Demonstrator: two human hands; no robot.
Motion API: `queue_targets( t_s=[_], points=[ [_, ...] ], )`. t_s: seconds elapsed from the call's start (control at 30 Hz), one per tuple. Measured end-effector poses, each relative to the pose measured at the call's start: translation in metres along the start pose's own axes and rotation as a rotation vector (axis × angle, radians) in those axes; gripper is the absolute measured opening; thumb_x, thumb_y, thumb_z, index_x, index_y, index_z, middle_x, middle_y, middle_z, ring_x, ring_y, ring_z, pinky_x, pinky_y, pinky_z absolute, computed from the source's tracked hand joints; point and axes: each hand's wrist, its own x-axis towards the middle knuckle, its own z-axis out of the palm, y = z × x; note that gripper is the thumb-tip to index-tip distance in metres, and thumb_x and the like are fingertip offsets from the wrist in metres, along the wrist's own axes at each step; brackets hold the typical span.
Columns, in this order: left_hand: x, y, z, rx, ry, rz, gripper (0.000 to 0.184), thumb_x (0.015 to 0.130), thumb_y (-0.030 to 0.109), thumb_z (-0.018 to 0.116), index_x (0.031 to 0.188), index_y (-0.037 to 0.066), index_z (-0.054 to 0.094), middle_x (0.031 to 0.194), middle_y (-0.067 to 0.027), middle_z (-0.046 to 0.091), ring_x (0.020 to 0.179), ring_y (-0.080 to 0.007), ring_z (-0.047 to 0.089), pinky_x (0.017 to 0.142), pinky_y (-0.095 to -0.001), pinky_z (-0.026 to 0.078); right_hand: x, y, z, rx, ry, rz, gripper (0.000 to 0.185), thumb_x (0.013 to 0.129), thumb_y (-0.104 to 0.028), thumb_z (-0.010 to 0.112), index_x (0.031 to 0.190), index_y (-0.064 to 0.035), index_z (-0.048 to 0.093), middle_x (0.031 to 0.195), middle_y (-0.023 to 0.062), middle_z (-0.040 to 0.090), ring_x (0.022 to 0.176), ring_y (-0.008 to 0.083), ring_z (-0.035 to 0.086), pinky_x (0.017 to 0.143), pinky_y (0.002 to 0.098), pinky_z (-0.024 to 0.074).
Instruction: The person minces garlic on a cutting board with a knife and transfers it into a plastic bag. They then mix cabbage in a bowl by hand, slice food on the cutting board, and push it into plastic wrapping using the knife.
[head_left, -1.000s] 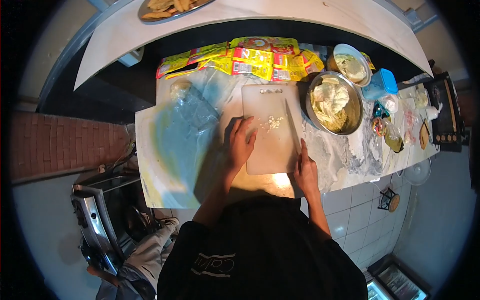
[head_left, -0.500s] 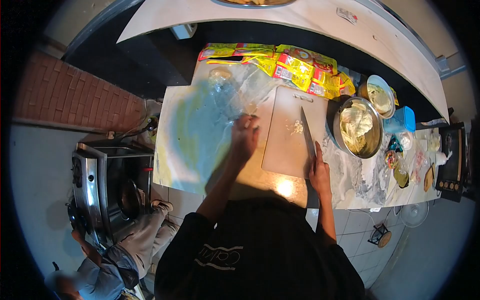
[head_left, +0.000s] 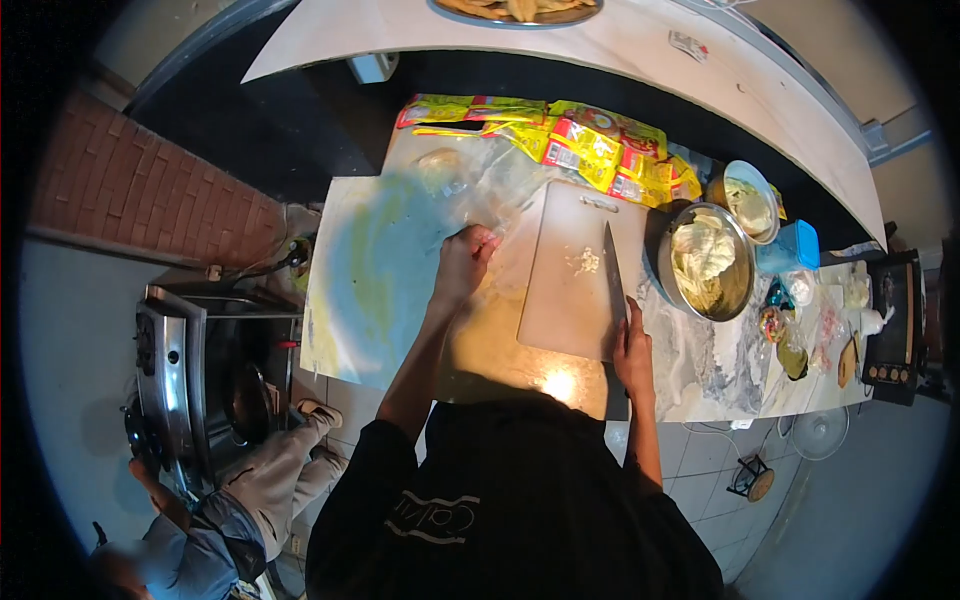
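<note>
A white cutting board point(head_left: 562, 310) lies on the marble counter with a small heap of chopped pale pieces point(head_left: 584, 261) on it. Along the board's right side, my right hand point(head_left: 633, 350) is closed round the handle of a knife point(head_left: 614, 270), its blade pointing away from me. Left of the board, my left hand point(head_left: 466, 258) is closed at the near end of a clear plastic bag point(head_left: 447, 183). Its fingers are bunched, and what they pinch is too small to make out.
Yellow-red packets point(head_left: 585, 145) line the back. Right of the board stand a steel bowl of cabbage leaves point(head_left: 735, 293), a second bowl point(head_left: 770, 190) and a blue-lidded container point(head_left: 790, 247). A co-worker point(head_left: 260, 490) is at the stove point(head_left: 172, 370), lower left.
The view has swung left. My left hand has left the board's left edge and moved to the plastic bag, and its fingers have closed. My right hand still holds the knife.
</note>
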Motion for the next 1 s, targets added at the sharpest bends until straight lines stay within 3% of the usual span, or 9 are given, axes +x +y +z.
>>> queue_targets(
  t_s=[0.13, 0.3, 0.43, 0.5, 0.6, 0.73, 0.8, 0.93, 1.0],
  points=[
    [0.000, 0.017, 0.015, -0.252, 0.017, -0.024, 0.015, 0.092, 0.010, 0.070, 0.095, -0.001, 0.060, 0.076, -0.0134, 0.069, 0.058, -0.0193, 0.067, 0.056, -0.0301, 0.053, -0.005, 0.004, -0.001, -0.008, 0.033, 0.023, 0.034, 0.103, -0.008, 0.044, 0.136, -0.0040, 0.041, 0.057, 0.0215, 0.052, 0.051, 0.0374, 0.055, 0.052, 0.0419, 0.0395],
    [-0.006, 0.051, 0.021, -0.491, -0.199, -0.071, 0.019, 0.093, 0.004, 0.065, 0.108, 0.001, 0.053, 0.074, -0.0106, 0.067, 0.060, -0.0180, 0.067, 0.058, -0.0312, 0.053, -0.014, 0.013, -0.003, 0.132, 0.054, 0.047, 0.016, 0.102, -0.007, 0.045, 0.117, -0.0031, 0.043, 0.064, 0.0173, 0.057, 0.053, 0.0307, 0.057, 0.051, 0.0409, 0.0402],
    [0.001, 0.062, 0.018, -0.337, -0.216, -0.056, 0.023, 0.090, -0.003, 0.061, 0.110, 0.004, 0.051, 0.073, -0.0129, 0.063, 0.060, -0.0218, 0.066, 0.055, -0.0341, 0.051, -0.024, 0.016, 0.002, 0.116, 0.042, 0.065, 0.013, 0.100, -0.003, 0.045, 0.113, -0.0025, 0.042, 0.068, 0.0161, 0.059, 0.056, 0.0292, 0.059, 0.053, 0.0390, 0.0435],
    [0.006, 0.060, 0.013, -0.042, -0.210, 0.064, 0.028, 0.085, -0.008, 0.057, 0.108, 0.006, 0.051, 0.070, -0.0155, 0.058, 0.056, -0.0260, 0.061, 0.053, -0.0372, 0.046, -0.027, 0.011, 0.004, 0.101, 0.065, 0.047, 0.014, 0.100, -0.002, 0.046, 0.113, -0.0021, 0.042, 0.069, 0.0157, 0.059, 0.060, 0.0277, 0.062, 0.055, 0.0375, 0.0455],
    [0.012, 0.060, 0.010, 0.029, -0.078, 0.223, 0.029, 0.081, -0.010, 0.055, 0.105, 0.007, 0.052, 0.065, -0.0162, 0.053, 0.053, -0.0283, 0.055, 0.052, -0.0378, 0.044, -0.028, 0.008, 0.009, 0.141, 0.096, 0.010, 0.015, 0.099, -0.001, 0.046, 0.114, -0.0024, 0.043, 0.069, 0.0157, 0.059, 0.059, 0.0267, 0.061, 0.055, 0.0371, 0.0453],
    [0.019, 0.061, 0.008, -0.079, -0.063, 0.143, 0.022, 0.083, -0.007, 0.058, 0.102, 0.005, 0.056, 0.068, -0.0167, 0.056, 0.053, -0.0254, 0.055, 0.052, -0.0371, 0.044, -0.029, -0.013, 0.003, 0.157, 0.060, 0.053, 0.012, 0.099, -0.001, 0.046, 0.111, -0.0019, 0.045, 0.069, 0.0156, 0.059, 0.057, 0.0260, 0.060, 0.054, 0.0368, 0.0448],
    [0.023, 0.062, 0.003, 0.007, -0.176, 0.064, 0.019, 0.083, -0.005, 0.062, 0.101, 0.002, 0.063, 0.074, -0.0168, 0.060, 0.054, -0.0223, 0.056, 0.053, -0.0352, 0.047, -0.028, -0.023, -0.002, 0.168, -0.060, -0.011, 0.005, 0.100, -0.003, 0.048, 0.104, -0.0007, 0.047, 0.067, 0.0164, 0.057, 0.056, 0.0280, 0.057, 0.054, 0.0374, 0.0436],
    [0.024, 0.060, 0.006, -0.038, -0.105, 0.159, 0.017, 0.086, 0.001, 0.066, 0.103, 0.005, 0.069, 0.088, -0.0142, 0.068, 0.057, -0.0191, 0.060, 0.059, -0.0334, 0.051, -0.028, -0.041, -0.014, 0.132, -0.185, -0.054, 0.005, 0.099, -0.005, 0.050, 0.098, 0.0001, 0.048, 0.066, 0.0199, 0.055, 0.057, 0.0354, 0.057, 0.054, 0.0397, 0.0423],
    [0.022, 0.068, 0.004, -0.077, -0.081, 0.221, 0.015, 0.085, 0.000, 0.068, 0.100, 0.000, 0.070, 0.080, -0.0144, 0.065, 0.058, -0.0200, 0.059, 0.056, -0.0323, 0.051, -0.025, -0.053, -0.020, 0.089, -0.269, -0.031, 0.009, 0.097, -0.007, 0.052, 0.100, 0.0007, 0.049, 0.078, 0.0299, 0.060, 0.079, 0.0511, 0.058, 0.066, 0.0543, 0.0425]
  ],
)
